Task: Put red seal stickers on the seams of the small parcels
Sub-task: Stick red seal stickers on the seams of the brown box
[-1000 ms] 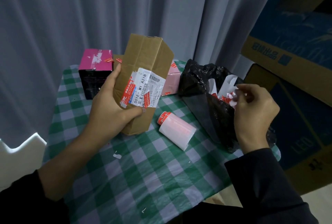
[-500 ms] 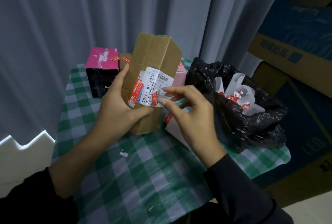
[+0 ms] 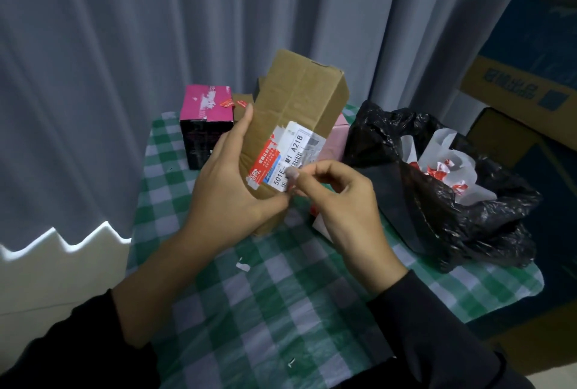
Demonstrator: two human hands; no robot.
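A brown cardboard parcel (image 3: 299, 101) stands tilted on the green checked tablecloth (image 3: 281, 310). It carries a white shipping label (image 3: 296, 145) and a long red sticker (image 3: 263, 163). My left hand (image 3: 228, 188) grips the parcel round its left side, thumb at the lower front. My right hand (image 3: 340, 201) pinches with thumb and forefinger at the label's lower corner, on the parcel's edge. It covers the spot where a small red seal sticker sat in the earlier frames. A pink-and-black box (image 3: 206, 126) with red stickers on top stands behind at the left.
A pale pink box (image 3: 335, 138) sits behind the parcel. A black plastic bag (image 3: 468, 217) holding white and red paper scraps lies at the right. A white roll (image 3: 318, 223) peeks out under my right hand. Big cardboard boxes (image 3: 515, 92) stand at the right, grey curtain behind.
My right hand left the black bag, crossed to the parcel and now pinches at the label's lower corner. My left hand kept holding the parcel.
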